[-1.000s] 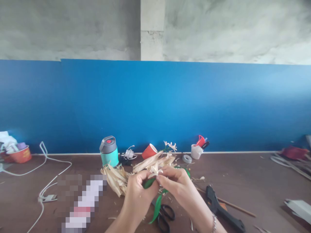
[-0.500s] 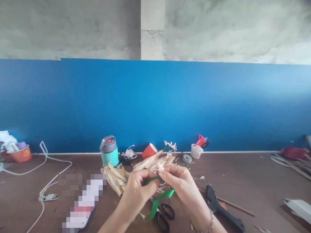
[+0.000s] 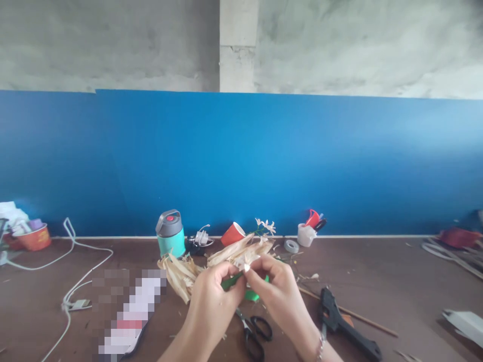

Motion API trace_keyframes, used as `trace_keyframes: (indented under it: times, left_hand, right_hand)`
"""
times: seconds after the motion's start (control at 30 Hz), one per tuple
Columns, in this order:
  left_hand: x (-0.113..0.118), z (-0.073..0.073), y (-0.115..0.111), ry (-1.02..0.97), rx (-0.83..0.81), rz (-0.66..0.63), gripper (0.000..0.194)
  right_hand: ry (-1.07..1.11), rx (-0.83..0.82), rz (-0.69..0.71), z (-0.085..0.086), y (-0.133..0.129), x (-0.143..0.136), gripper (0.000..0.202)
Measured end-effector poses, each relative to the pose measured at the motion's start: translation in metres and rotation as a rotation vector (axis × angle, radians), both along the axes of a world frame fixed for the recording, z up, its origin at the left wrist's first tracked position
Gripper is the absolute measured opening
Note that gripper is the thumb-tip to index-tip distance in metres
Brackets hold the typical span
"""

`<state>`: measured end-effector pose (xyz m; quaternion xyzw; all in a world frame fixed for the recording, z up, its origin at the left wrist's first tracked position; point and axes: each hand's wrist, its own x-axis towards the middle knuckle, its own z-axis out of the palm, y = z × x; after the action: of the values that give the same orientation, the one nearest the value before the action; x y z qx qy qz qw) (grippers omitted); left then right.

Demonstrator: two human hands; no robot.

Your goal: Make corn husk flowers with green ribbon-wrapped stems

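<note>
Head view shows the green strip [image 3: 252, 295] now drawn clear of the scissors [image 3: 246, 330], left hand [image 3: 213, 297] pinching it, right hand [image 3: 279, 292] pinching the pale flower [image 3: 247, 266].

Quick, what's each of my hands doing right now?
Left hand: closed, pinching the green strip.
Right hand: closed, fingers pinched at the small white flower.

My left hand [image 3: 216, 297] and my right hand [image 3: 279, 294] are both bare, and so is what shows of my forearms. Around my right wrist I wear a thin, silvery bracelet [image 3: 321, 347], chain-like and slightly shiny; its links are too small and soft to make out one by one.
</note>
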<state>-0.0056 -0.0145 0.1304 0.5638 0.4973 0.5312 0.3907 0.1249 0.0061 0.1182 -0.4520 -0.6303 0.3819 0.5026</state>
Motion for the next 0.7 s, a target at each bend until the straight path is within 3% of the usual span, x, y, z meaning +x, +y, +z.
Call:
trace_keyframes:
  times: [0.13, 0.33, 0.43, 0.57, 0.7]
  left_hand:
    - [0.006, -0.002, 0.001, -0.07, 0.017, 0.102, 0.018]
    - [0.003, -0.009, 0.004, -0.028, 0.016, 0.074, 0.015]
    - [0.002, -0.011, 0.005, 0.023, 0.031, 0.099, 0.019]
    - [0.002, -0.009, 0.004, -0.015, 0.045, 0.0, 0.022]
    - [0.001, -0.006, 0.002, -0.044, 0.062, -0.091, 0.016]
  right_hand:
    - [-0.011, 0.023, -0.044, -0.001, 0.001, -0.002, 0.02]
    - [-0.073, 0.03, -0.061, 0.001, 0.002, -0.003, 0.02]
    - [-0.04, -0.027, -0.006, 0.001, 0.004, -0.001, 0.021]
    - [0.087, -0.108, 0.084, 0.001, 0.005, 0.001, 0.031]
    - [0.1, -0.123, 0.082, 0.002, 0.005, 0.003, 0.033]
